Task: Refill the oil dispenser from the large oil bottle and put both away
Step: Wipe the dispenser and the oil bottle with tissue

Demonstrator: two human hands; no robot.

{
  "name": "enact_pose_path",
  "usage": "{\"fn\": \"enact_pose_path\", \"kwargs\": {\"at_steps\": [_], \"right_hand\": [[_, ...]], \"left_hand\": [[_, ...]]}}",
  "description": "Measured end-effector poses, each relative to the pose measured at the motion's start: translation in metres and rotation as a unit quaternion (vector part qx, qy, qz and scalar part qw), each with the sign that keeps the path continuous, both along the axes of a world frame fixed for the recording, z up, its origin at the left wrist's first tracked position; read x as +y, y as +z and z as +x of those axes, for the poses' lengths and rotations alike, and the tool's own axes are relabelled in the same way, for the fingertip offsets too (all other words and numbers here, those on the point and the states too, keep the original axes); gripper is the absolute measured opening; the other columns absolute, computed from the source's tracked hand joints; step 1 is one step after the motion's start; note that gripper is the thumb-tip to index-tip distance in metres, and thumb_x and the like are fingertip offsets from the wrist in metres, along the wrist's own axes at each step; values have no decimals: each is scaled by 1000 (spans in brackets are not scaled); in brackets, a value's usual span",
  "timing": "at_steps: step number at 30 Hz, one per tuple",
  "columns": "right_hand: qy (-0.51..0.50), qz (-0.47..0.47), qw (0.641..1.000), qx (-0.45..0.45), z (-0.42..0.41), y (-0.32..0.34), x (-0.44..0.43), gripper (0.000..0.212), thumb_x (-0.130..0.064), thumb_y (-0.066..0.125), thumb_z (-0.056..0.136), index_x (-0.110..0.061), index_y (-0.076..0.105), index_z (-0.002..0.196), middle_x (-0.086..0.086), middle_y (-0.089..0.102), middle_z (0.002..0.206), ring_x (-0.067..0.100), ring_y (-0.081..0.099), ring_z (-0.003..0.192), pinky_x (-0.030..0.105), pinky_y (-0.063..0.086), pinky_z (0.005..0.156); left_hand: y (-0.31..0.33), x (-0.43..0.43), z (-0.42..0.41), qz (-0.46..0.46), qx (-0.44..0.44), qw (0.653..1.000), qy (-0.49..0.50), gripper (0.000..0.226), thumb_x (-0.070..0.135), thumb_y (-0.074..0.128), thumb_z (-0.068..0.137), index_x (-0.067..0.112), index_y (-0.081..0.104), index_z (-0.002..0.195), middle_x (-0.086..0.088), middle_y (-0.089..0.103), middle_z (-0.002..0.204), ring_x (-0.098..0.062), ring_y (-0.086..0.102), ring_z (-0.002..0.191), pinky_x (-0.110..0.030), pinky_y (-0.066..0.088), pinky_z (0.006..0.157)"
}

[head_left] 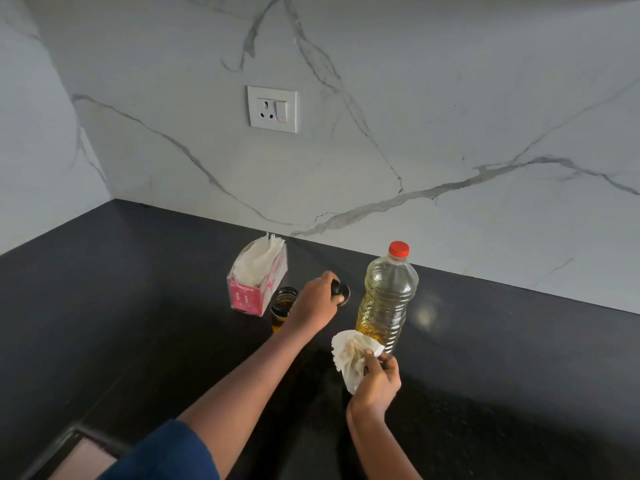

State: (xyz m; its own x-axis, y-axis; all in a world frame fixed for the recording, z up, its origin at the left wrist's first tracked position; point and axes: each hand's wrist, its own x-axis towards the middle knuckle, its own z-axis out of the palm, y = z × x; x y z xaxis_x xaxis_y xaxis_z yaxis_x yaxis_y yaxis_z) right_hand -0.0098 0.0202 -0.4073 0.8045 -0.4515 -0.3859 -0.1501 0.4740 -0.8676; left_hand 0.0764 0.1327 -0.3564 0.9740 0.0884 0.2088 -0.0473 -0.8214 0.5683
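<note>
Half done, probably: capped oil bottle (pixel 388 299), open dispenser (pixel 282 306). Gripping black lid (pixel 341 293) with left hand (pixel 317 299), clutching tissue (pixel 353 355) in right hand (pixel 379 379). Next: seat lid on dispenser, twist tight.

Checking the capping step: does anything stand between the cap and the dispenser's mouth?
Nothing visible does. The left hand grips the cap just right of the open dispenser; the right hand holds a tissue nearer the person.

The left hand (pixel 317 299) grips a cap (pixel 341 293) (arm outstretched); the right hand (pixel 379 379) pinches tissue (pixel 351 358).
</note>
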Motion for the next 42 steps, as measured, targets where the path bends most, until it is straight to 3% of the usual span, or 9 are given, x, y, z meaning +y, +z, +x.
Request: {"fn": "enact_pose_path", "kwargs": {"at_steps": [7,11,14,18,21,26,30,38,42], "right_hand": [[58,-50,997,14,19,7,33,9,-9,56,90,-17,58,85,2,63,87,15,59,81,27,43,73],[62,-134,989,4,35,18,52,12,-15,52,94,-15,55,106,-2,59,98,14,57,91,25,43,75],[62,-187,980,-27,44,24,64,14,-18,48,96,-17,53,109,-4,55,97,10,55,86,18,41,65],[179,-323,925,-82,49,16,79,21,-19,43,98,-16,56,114,1,65,94,0,55,68,9,40,52],[248,-377,886,-103,46,5,91,33,-17,42,98,-16,53,129,5,68,102,9,62,82,12,45,66],[290,-390,871,-72,46,-12,94,39,-13,41,99,-16,43,138,4,66,92,2,53,66,12,45,62],[326,-384,860,-75,55,-13,93,40,-11,39,99,-16,44,138,5,67,92,8,60,74,18,49,65],[288,-345,890,-74,51,-14,101,43,-10,40,98,-19,38,140,-9,56,69,4,54,59,12,41,51],[364,-360,858,-39,57,-22,95,43,-2,33,95,-16,48,132,0,62,84,7,59,70,12,46,55]], "left_hand": [[34,59,-6,46,125,989,57,29,19,61,87,7,54,113,-11,62,105,-22,59,91,-25,45,72],[30,67,-12,58,140,986,65,32,19,62,87,8,52,115,-11,61,106,-22,60,95,-24,46,73],[31,67,-11,67,139,986,66,30,17,62,87,8,52,114,-8,60,99,-16,56,82,-19,42,63],[28,67,-12,75,136,986,66,30,18,62,86,8,53,113,-5,59,94,-13,52,78,-17,39,60],[27,68,-12,83,126,986,77,32,17,63,86,9,54,115,-9,63,104,-14,54,84,-19,41,68],[27,71,-11,91,118,985,85,30,16,63,84,8,57,112,-10,64,104,-17,56,88,-21,44,72],[24,71,-13,109,109,983,98,31,19,62,86,9,56,116,-9,65,106,-21,62,97,-25,48,79],[23,72,-10,95,138,983,77,30,16,58,88,10,53,117,-9,63,108,-19,60,98,-20,43,76],[21,73,-12,38,176,982,57,37,16,55,88,13,44,124,-9,60,112,-21,58,98,-26,49,79]]}}
